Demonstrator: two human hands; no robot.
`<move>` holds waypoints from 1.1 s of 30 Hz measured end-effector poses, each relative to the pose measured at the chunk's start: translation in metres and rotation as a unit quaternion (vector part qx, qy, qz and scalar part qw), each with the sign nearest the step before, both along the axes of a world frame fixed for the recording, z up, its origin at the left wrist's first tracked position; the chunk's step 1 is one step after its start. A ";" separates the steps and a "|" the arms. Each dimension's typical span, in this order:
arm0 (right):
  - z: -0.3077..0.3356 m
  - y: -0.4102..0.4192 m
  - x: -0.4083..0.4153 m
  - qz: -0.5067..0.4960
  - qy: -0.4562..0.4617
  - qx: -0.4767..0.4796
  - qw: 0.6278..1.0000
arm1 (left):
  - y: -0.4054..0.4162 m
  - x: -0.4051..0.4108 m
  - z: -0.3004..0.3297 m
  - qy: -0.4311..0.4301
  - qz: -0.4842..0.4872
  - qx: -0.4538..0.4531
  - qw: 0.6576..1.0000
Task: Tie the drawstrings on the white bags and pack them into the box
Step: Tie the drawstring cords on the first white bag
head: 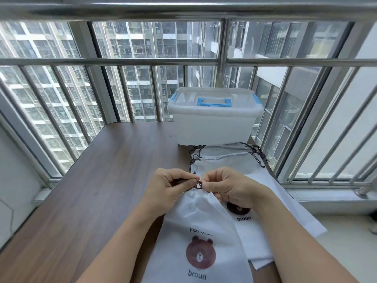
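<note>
Head view: left hand [170, 185] and right hand [228, 186] both pinching drawstring [199, 184], bare table [106, 180] leftward.

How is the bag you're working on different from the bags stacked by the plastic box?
The bag in hand has its mouth gathered, both hands pinching its dark drawstring; the stacked bags lie flat, untouched. It shows its printed bear face; the stacked bags nearest the box show plain fabric. All are white with dark cords.

Daylight pours through a barred window [142, 78], high-rise blocks [51, 103] filling the glass (grey, floor upon floor), and a dark wood table [91, 190] sits against the sill [326, 198].
</note>
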State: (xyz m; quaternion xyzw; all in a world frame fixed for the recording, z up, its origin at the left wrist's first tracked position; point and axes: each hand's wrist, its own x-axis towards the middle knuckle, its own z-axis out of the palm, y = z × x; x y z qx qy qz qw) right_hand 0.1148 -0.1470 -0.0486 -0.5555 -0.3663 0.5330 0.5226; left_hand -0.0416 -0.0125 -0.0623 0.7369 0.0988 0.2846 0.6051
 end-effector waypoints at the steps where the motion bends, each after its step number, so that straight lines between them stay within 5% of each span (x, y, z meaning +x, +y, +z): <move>1: 0.000 -0.001 0.001 -0.001 0.016 0.006 1.000 | 0.001 0.000 0.000 -0.003 0.001 -0.007 1.000; 19: -0.012 0.020 -0.006 -0.099 0.099 0.120 0.983 | 0.006 -0.002 0.003 -0.030 0.039 -0.063 0.997; 24: -0.006 0.018 -0.011 -0.110 0.241 0.101 0.959 | 0.000 0.000 0.004 -0.033 0.047 -0.044 0.997; 33: -0.002 0.015 -0.020 -0.052 -0.015 0.054 0.997 | -0.001 -0.001 0.002 -0.060 0.037 0.006 0.997</move>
